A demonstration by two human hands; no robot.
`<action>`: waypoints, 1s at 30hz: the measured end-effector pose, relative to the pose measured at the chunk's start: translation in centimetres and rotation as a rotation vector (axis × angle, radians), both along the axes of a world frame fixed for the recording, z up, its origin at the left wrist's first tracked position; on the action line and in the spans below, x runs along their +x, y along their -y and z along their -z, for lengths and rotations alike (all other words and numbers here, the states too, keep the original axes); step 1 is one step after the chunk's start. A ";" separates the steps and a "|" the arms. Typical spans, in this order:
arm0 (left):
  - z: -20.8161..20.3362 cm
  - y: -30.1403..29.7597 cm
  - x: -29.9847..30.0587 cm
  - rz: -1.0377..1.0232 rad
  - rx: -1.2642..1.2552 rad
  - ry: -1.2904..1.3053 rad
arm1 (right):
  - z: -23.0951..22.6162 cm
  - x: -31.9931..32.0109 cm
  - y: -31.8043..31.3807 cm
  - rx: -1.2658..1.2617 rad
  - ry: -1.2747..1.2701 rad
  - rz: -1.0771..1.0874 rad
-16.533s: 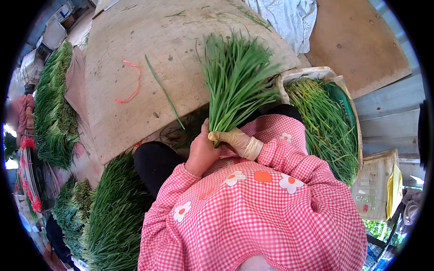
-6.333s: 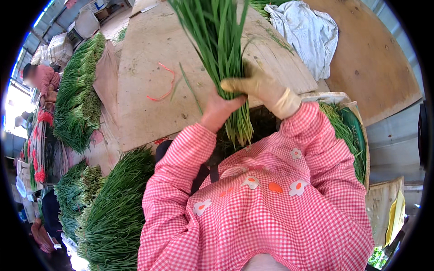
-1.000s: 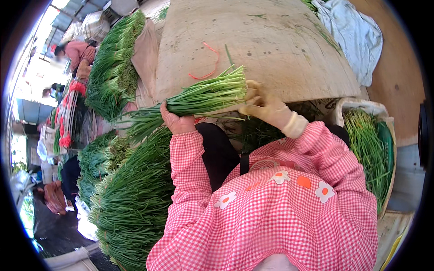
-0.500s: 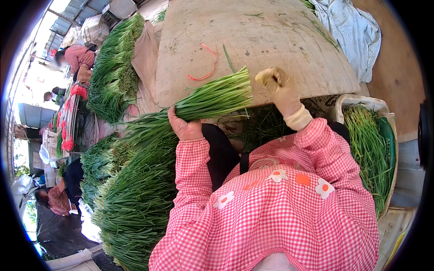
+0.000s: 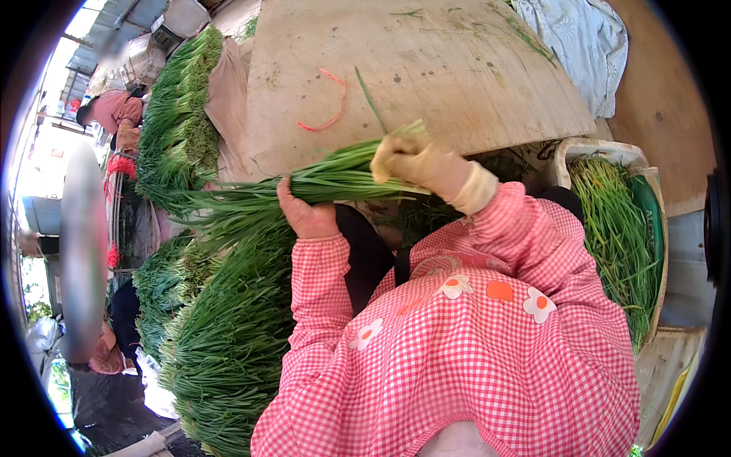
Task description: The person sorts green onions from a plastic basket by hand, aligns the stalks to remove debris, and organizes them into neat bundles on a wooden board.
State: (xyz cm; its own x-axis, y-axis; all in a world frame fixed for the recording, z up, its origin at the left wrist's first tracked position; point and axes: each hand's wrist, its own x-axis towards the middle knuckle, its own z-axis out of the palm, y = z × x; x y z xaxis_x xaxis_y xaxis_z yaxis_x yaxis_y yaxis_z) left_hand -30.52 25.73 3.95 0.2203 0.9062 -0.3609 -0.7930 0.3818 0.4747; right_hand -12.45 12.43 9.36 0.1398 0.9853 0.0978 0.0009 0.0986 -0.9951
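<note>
My bare left hand (image 5: 311, 216) is wrapped round a bunch of garlic chives (image 5: 335, 174), thumb up along its near side. The bunch lies almost level, leafy tips trailing left and pale stem ends to the right. My right hand (image 5: 422, 166), in a tan glove, has its fingers curled over the stems near their pale ends. Slight blur softens that hand, and it hides part of the stems. On the wooden board (image 5: 457, 68) just beyond lie a red tie (image 5: 340, 107) bent in a curve and a single green leaf (image 5: 368, 99).
Large piles of chives stand at my left (image 5: 228, 343) and at the far left (image 5: 177, 114). A white crate (image 5: 565, 164) of loose leaves sits at my right. A pale patterned cloth (image 5: 571, 46) covers the board's far right corner. Another person (image 5: 114, 108) is bent over at far left.
My right hand has come down and left from above the board's near edge onto the stem ends. The left hand keeps its hold. The whole view has shifted slightly.
</note>
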 end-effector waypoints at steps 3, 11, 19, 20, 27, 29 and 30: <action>-1.2 -0.3 -0.7 -0.087 -0.107 0.011 | -0.3 2.9 2.9 0.093 -0.601 -0.261; -0.3 0.9 0.7 -0.049 -0.252 0.148 | 9.7 3.3 6.3 -0.474 -0.348 0.025; -1.3 2.3 0.4 -0.009 -0.225 0.206 | 7.0 1.8 4.8 -0.463 -0.320 -0.068; -1.6 2.2 0.0 0.000 -0.190 0.225 | 8.4 3.1 5.1 -0.408 -0.369 -0.010; -0.9 0.2 -2.4 0.070 0.103 0.244 | 11.1 10.3 6.8 -0.189 -0.353 0.331; -1.3 -0.4 -4.3 0.107 0.181 0.319 | 10.9 12.5 7.2 -0.096 -0.439 0.489; -1.7 -0.6 -5.2 0.125 0.213 0.434 | 10.2 13.8 7.7 0.008 -0.580 0.533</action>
State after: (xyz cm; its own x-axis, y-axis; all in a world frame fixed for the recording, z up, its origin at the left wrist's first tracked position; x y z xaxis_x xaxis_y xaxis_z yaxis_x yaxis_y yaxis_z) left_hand -35.69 26.33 5.61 0.4209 0.9069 -0.0219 -0.8890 0.4171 0.1891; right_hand 1.35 4.70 -0.84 0.6238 0.7709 -0.1287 -0.4693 0.2377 -0.8504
